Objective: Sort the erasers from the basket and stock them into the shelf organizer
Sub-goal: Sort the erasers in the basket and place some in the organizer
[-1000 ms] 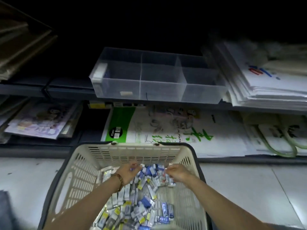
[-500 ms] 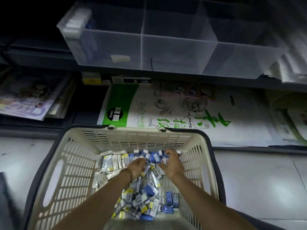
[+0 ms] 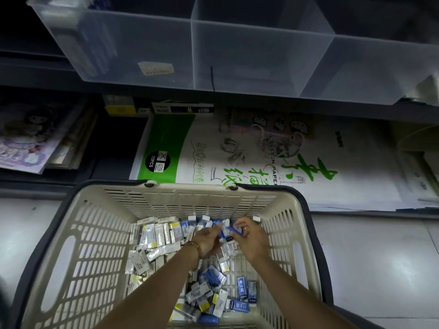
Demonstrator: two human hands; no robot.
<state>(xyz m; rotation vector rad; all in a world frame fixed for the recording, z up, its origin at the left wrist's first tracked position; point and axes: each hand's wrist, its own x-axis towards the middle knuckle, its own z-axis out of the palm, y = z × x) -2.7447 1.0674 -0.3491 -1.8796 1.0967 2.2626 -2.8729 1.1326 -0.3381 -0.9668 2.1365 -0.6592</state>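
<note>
Currently we are at the sorting stage, early in the task as we judge it. Our left hand [image 3: 207, 236] and right hand [image 3: 252, 236] meet over the far end of the basket [image 3: 95, 233], both with fingers curled, pinching a small bunch of blue-sleeved erasers [image 3: 228, 230] between them. The loose erasers [image 3: 154, 236] cover the basket floor: white-and-yellow ones grouped at the left, blue ones mixed at the near right. The shelf organizer [image 3: 237, 55] sits on the shelf above; its middle and right compartments appear unstocked, and the left one is too blurred to judge. Nearly all stocking remains.
</note>
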